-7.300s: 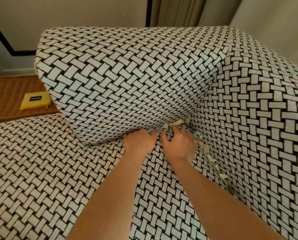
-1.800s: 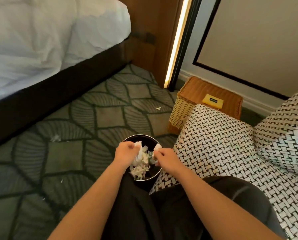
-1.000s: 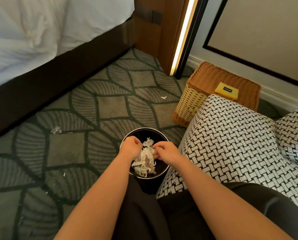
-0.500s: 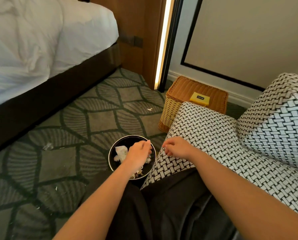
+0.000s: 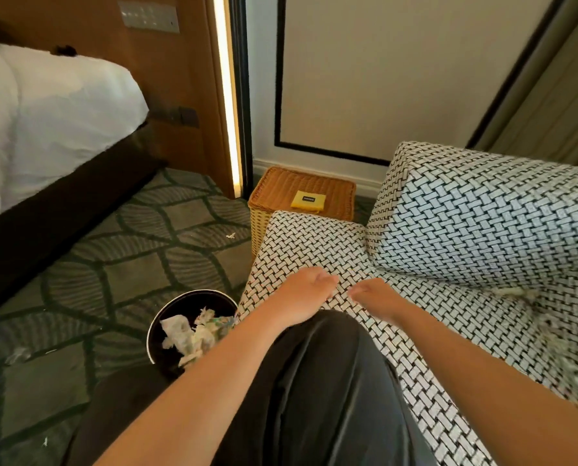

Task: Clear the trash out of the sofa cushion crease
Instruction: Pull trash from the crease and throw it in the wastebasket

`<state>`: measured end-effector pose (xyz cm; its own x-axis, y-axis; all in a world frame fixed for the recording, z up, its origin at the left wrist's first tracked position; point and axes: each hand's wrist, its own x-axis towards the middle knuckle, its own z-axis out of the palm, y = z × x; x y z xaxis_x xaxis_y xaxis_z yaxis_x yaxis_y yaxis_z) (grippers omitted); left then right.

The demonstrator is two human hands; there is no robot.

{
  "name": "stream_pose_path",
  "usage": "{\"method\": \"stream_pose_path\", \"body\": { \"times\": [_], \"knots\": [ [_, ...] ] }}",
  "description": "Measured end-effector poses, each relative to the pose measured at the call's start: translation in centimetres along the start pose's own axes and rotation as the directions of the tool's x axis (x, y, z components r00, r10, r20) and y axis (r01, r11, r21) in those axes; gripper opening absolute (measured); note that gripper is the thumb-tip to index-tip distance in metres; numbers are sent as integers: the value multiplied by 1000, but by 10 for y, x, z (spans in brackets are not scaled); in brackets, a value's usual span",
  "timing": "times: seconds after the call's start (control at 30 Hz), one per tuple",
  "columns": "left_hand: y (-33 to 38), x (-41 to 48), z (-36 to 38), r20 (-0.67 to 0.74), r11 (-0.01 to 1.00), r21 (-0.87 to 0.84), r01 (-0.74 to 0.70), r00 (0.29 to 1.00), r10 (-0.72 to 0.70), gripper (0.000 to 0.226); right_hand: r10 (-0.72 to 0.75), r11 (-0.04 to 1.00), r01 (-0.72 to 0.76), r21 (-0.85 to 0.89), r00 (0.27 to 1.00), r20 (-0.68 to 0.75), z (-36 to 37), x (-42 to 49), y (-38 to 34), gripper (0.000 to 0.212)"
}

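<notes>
Pale trash [image 5: 516, 292] lies lengthwise along the sofa [image 5: 314, 250] crease, blurred

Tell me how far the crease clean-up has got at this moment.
Done: a load of crumpled paper scraps sits in the black bin on the carpet. In hand: nothing; the left hand and right hand hover over the seat cushion, loosely curled and holding nothing. Left: pale shreds lie in the crease under the back cushion, at the right, and a few bits dot the carpet.
</notes>
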<state>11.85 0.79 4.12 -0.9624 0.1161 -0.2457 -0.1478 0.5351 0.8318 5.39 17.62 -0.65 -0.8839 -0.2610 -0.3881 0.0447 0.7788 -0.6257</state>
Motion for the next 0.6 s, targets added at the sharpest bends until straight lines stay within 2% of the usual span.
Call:
{"method": "stream_pose_path", "body": {
  "times": [0.1, 0.2, 0.3, 0.47, 0.6],
  "knots": [
    [26, 5, 30, 78, 992, 71, -103, 992, 98, 37, 120, 991, -126, -40, 985, -122, -15, -9, 42, 34],
    [43, 13, 62, 157, 973, 141, -181, 975, 159, 40, 146, 978, -171, -122, 971, -191, -27, -22, 83, 32],
    [53, 26, 89, 210, 975, 123, -185, 965, 156, 41, 172, 978, -198, -59, 938, -302, -37, -34, 118, 24],
    [52, 54, 128, 207, 966, 194, -172, 970, 131, 39, 237, 962, -272, 1, 836, -495, -47, -52, 171, 14],
    [46, 73, 157, 179, 932, 302, -198, 973, 148, 38, 249, 929, -366, -49, 718, -650, -54, -62, 196, 2]
  ]
}}
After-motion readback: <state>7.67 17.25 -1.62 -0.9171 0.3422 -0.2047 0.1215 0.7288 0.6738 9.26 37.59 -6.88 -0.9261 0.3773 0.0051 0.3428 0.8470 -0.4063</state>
